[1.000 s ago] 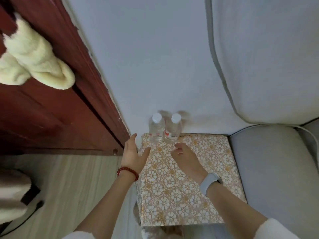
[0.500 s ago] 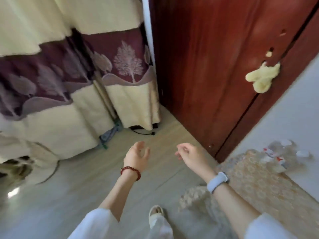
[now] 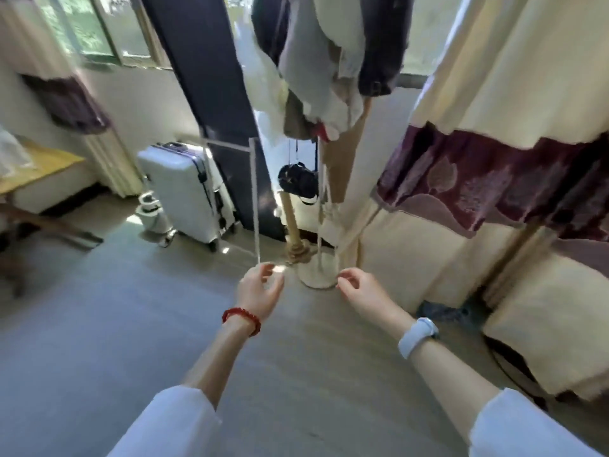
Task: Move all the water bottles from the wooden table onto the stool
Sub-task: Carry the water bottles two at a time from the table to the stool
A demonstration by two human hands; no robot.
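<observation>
Step in hand: transit toward the wooden table, judged from the task — no water bottle, table or stool is in view, so I cannot place any of them from here.
Technique: I should hold my head level while turning, find the table before reaching, and take each bottle by its body rather than its cap.
Route: bare grey-beige floor (image 3: 296, 374) ahead; I should steer left of the wooden coat stand with the round pale base (image 3: 318, 272) and well clear of the white hard-shell suitcase (image 3: 188, 189).
Left hand (image 3: 258, 291): raised at mid-frame, palm down, fingers loosely spread and curled, holding nothing; red bead bracelet (image 3: 241, 319) on the wrist.
Right hand (image 3: 361, 291): level with the left, apart from it, fingers half curled — apparently empty, though blur softens the fingertips; pale blue wristband (image 3: 418, 336).
Forearms: both extended forward, white sleeves (image 3: 171, 423) at the elbows.
</observation>
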